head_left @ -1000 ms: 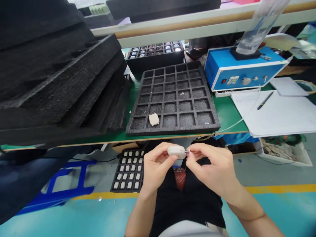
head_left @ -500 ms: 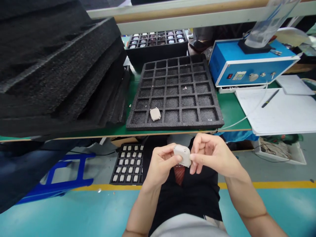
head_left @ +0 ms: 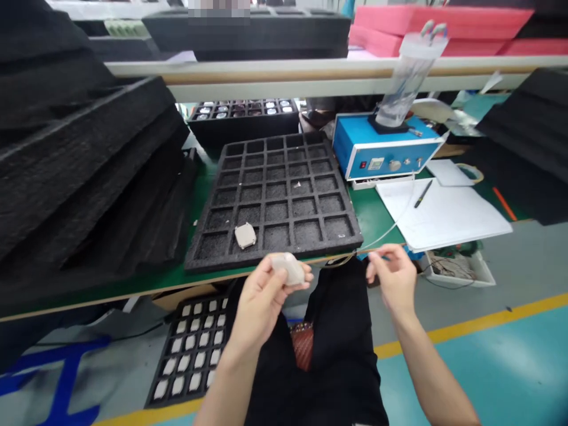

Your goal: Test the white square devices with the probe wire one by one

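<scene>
My left hand (head_left: pixel 257 302) grips a pale, rounded watch case (head_left: pixel 289 269) between thumb and fingers, just in front of the bench edge. Apart from it, to the right, my right hand (head_left: pixel 396 279) has its fingers curled in with the thumb and fingertips together. Whatever may be in that pinch is too small or hidden to make out. A square beige watch case part (head_left: pixel 245 235) with small lugs lies tilted in the front of the black foam tray (head_left: pixel 277 245), partly over a divider.
Black foam sheets (head_left: pixel 89 160) are stacked at the left. A blue control box (head_left: pixel 386 154) carries a clear cylinder (head_left: pixel 402 83). Right of the tray lie white paper (head_left: pixel 448 213) and a pen (head_left: pixel 423 194). Below the bench, another tray (head_left: pixel 165 361) holds several pale pieces.
My right hand has let go of the watch case and moved away to the right. My left hand keeps the case, now by the bench edge. The camera view has shifted right and up.
</scene>
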A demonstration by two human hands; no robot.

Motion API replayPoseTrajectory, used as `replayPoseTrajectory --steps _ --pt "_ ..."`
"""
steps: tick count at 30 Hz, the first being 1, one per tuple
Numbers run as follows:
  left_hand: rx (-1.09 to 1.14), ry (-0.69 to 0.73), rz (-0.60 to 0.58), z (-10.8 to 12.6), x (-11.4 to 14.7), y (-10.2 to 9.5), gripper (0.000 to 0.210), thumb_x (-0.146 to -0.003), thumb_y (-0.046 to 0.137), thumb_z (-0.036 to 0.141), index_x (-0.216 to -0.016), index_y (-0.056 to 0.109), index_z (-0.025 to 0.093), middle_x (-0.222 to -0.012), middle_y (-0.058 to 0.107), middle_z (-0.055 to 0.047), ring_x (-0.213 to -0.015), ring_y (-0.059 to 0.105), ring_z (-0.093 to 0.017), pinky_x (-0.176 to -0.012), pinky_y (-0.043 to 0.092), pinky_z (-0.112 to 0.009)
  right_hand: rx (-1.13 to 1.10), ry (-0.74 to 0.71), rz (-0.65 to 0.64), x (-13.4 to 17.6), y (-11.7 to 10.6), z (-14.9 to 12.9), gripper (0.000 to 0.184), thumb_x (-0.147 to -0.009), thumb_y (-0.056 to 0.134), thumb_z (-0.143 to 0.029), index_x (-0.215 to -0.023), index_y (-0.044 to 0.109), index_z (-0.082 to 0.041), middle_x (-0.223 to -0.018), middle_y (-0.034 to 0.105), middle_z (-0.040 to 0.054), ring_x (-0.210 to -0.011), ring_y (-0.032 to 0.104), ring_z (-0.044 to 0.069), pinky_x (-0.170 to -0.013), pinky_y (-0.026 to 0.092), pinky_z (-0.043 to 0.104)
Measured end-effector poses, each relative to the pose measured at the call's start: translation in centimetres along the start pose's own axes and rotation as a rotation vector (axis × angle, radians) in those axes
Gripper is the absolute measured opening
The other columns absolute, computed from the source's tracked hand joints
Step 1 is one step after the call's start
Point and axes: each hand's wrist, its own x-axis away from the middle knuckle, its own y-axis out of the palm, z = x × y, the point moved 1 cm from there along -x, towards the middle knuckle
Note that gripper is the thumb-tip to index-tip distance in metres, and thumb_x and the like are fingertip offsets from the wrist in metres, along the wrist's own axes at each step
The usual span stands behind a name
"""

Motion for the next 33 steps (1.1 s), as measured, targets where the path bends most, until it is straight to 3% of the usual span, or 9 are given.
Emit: replayPoseTrajectory --steps 2,3,6,11,15,18,22,26,33 --pt "0.031 0.011 0.002 1.4 -2.6 0.2 0.016 -0.082 0.06 0.026 -0.095 0.063 0.016 -0.098 0.07 -0.009 -0.079 0.066 -0.016 -0.065 0.054 -0.023 0.004 -0.019 0.21 -1.2 -2.1 0.7 0.036 -0.071 0.072 -0.03 -0.095 0.048 -0.019 -0.077 0.055 -0.0037 -0.043 0.053 0.007 -0.033 0.042 0.017" --pt "0.034 0.018 0.007 1.9 -4.1 0.3 0.018 -0.082 0.06 0.024 -0.096 0.063 0.014 -0.101 0.069 -0.011 -0.076 0.066 -0.015 -0.062 0.053 -0.021 -0.026 0.024 0.22 -1.8 -2.7 0.9 0.044 -0.069 0.073 -0.031 -0.101 0.047 -0.02 -0.087 0.057 -0.0009 -0.047 0.054 0.007 -0.034 0.044 0.018" --pt "0.057 0.039 0.044 2.8 -8.8 0.6 0.022 -0.082 0.055 0.02 -0.101 0.061 0.011 -0.104 0.069 -0.014 -0.068 0.064 -0.012 -0.059 0.051 -0.02 -0.174 0.23 0.022 -2.8 -3.0 0.7 0.051 -0.07 0.071 -0.035 -0.111 0.047 -0.02 -0.103 0.059 0.006 -0.05 0.052 0.007 -0.038 0.047 0.021" --pt "0.188 -0.013 0.107 1.5 -13.4 0.1 0.028 -0.089 0.041 0.022 -0.109 0.057 0.009 -0.094 0.071 -0.013 -0.068 0.064 -0.013 -0.069 0.051 -0.026 -0.327 0.365 -0.23 -1.6 -1.2 0.0 0.023 -0.075 0.067 -0.034 -0.09 0.061 -0.017 -0.063 0.055 -0.0033 -0.039 0.038 0.005 -0.032 0.035 0.015" --pt "0.233 0.0 0.076 -0.1 -13.6 -0.9 0.03 -0.088 0.046 0.018 -0.115 0.055 0.01 -0.088 0.071 -0.011 -0.078 0.067 -0.015 -0.08 0.051 -0.028 -0.219 0.34 -0.495 -0.5 0.7 -1.4 0.025 -0.082 0.059 -0.039 -0.086 0.065 -0.015 -0.074 0.059 0.0031 -0.049 0.051 0.009 -0.044 0.047 0.022" --pt "0.264 0.063 0.065 -0.8 -13.2 -1.3 0.028 -0.085 0.053 0.018 -0.111 0.059 0.009 -0.094 0.071 -0.011 -0.09 0.066 -0.016 -0.092 0.047 -0.031 -0.056 0.151 -0.666 -2.6 3.1 -3.4 0.032 -0.088 0.05 -0.042 -0.085 0.066 -0.014 -0.061 0.05 -0.0011 -0.051 0.052 0.01 -0.05 0.048 0.023" --pt "0.246 0.097 0.089 -1.0 -12.9 -1.4 0.035 -0.078 0.063 0.018 -0.113 0.06 0.013 -0.101 0.07 -0.01 -0.099 0.064 -0.018 -0.1 0.042 -0.035 -0.094 -0.095 -0.69 -9.4 8.4 -4.6 0.023 -0.085 0.054 -0.04 -0.084 0.057 -0.018 -0.046 0.039 -0.0088 -0.038 0.037 0.007 -0.038 0.038 0.018" --pt "0.256 0.076 0.131 -0.9 -12.7 -1.3 0.037 -0.077 0.064 0.016 -0.114 0.06 0.015 -0.105 0.069 -0.009 -0.103 0.063 -0.02 -0.1 0.042 -0.036 -0.242 -0.135 -0.646 -15.1 12.8 -2.6 0.021 -0.075 0.058 -0.039 -0.076 0.052 -0.018 -0.051 0.049 -0.0071 -0.042 0.046 0.008 -0.044 0.046 0.022" --pt "0.224 0.062 0.177 -1.1 -12.9 -0.9 0.034 -0.078 0.065 0.015 -0.111 0.064 0.016 -0.109 0.068 -0.007 -0.103 0.063 -0.021 -0.1 0.042 -0.036 -0.261 -0.067 -0.778 -15.0 12.2 -0.3 0.006 -0.071 0.054 -0.022 -0.072 0.051 -0.018 -0.047 0.053 -0.0059 -0.035 0.039 0.007 -0.034 0.036 0.019"
